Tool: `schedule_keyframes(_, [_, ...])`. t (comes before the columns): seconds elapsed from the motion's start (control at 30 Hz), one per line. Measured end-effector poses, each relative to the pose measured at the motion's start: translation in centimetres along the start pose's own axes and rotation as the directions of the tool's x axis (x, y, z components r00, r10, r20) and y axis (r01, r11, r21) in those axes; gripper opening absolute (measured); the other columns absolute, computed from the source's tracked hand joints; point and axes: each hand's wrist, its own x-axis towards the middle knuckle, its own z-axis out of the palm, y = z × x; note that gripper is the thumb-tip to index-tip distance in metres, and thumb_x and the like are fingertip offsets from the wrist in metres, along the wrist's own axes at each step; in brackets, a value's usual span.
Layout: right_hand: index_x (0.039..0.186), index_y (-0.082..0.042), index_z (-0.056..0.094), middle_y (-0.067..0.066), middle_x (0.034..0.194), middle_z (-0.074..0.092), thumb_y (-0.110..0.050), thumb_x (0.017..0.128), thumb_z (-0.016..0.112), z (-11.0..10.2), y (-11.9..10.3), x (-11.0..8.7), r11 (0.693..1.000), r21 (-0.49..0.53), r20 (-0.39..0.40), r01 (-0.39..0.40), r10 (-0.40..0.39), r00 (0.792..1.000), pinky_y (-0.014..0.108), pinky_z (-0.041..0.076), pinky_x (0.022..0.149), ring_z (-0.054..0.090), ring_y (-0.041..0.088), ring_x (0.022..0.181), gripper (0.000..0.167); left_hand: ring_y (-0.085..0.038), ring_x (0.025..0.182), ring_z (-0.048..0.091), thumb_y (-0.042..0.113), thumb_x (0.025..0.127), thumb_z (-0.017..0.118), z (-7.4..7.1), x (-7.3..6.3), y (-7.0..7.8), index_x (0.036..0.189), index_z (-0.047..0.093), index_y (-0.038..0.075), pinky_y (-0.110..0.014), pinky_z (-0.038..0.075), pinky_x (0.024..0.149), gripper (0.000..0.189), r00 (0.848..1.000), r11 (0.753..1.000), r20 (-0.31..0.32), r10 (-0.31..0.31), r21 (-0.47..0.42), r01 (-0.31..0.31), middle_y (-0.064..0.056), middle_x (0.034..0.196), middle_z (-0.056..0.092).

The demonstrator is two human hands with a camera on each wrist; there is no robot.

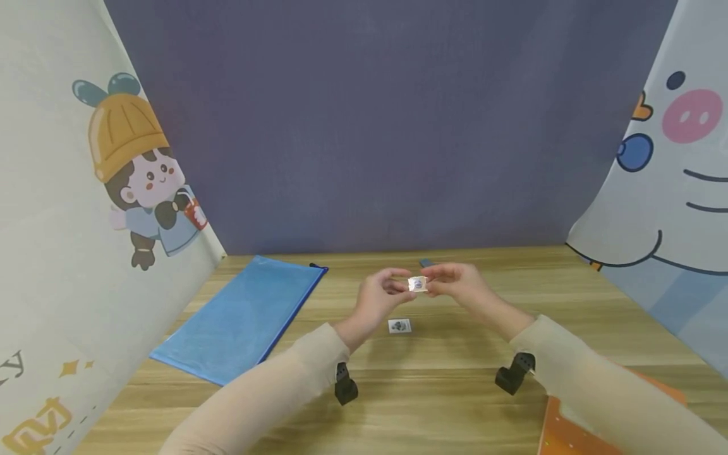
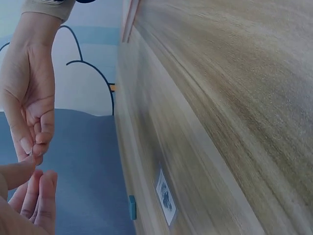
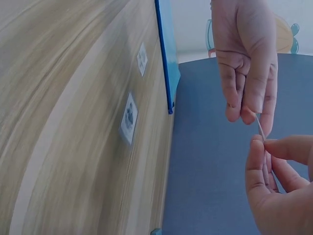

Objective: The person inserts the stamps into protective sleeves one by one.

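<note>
A small, thin white card (image 1: 418, 284) with a dark printed mark is held up above the table between my hands. My left hand (image 1: 379, 297) pinches its left edge, and my right hand (image 1: 457, 284) pinches the opposite edge. Seen edge-on in the right wrist view, the card (image 3: 260, 128) is a thin white strip between the fingertips. Below the hands a printed card (image 1: 400, 326) with a dark picture lies flat on the wooden table. The right wrist view also shows a second flat card (image 3: 142, 59) farther off, which the head view does not show.
A translucent blue zip pouch (image 1: 244, 316) lies on the table's left side. Behind the right hand is a small blue-grey object (image 1: 426, 263). An orange item (image 1: 580, 436) lies partly under the right forearm. A dark panel (image 1: 392, 126) rises at the back.
</note>
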Motion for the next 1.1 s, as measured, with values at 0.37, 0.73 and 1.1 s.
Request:
schedule_keyframes(0.37, [0.129, 0.009, 0.054, 0.024, 0.117, 0.061, -0.004, 0.086, 0.069, -1.4, 1.1, -0.4, 0.997, -0.054, 0.056, -0.048, 0.051, 0.997, 0.036, 0.057, 0.089, 0.065, 0.017, 0.095, 0.047, -0.013, 0.076, 0.068, -0.001, 0.077, 0.079, 1.8, 0.8, -0.9, 0.108, 0.069, 0.005, -0.024, 0.059, 0.071, 0.033, 1.0, 0.997, 0.019, 0.0, 0.078, -0.001, -0.011, 0.088, 0.073])
schedule_keyframes(0.73, [0.125, 0.015, 0.051, 0.019, 0.105, 0.061, 0.004, 0.082, 0.068, -2.3, 2.8, -0.7, 0.994, -0.081, 0.089, -0.073, 0.08, 0.993, 0.023, 0.055, 0.067, 0.059, 0.012, 0.081, 0.047, -0.013, 0.074, 0.069, -0.006, 0.075, 0.077, 3.9, 1.6, -2.2, 0.107, 0.069, 0.002, -0.024, 0.059, 0.069, 0.034, 0.996, 0.996, 0.051, -0.077, 0.053, 0.074, -0.009, 0.089, 0.072])
schedule_keyframes(1.1, [0.123, 0.01, 0.055, 0.014, 0.1, 0.059, -0.001, 0.083, 0.068, -2.6, 4.8, -1.0, 0.979, -0.16, 0.088, -0.128, 0.143, 0.986, 0.027, 0.055, 0.067, 0.056, 0.016, 0.081, 0.044, -0.009, 0.071, 0.064, -0.007, 0.075, 0.077, 5.6, 1.5, -3.4, 0.102, 0.069, 0.0, -0.02, 0.056, 0.063, 0.03, 0.995, 0.992, 0.086, -0.053, 0.122, 0.042, -0.011, 0.087, 0.072])
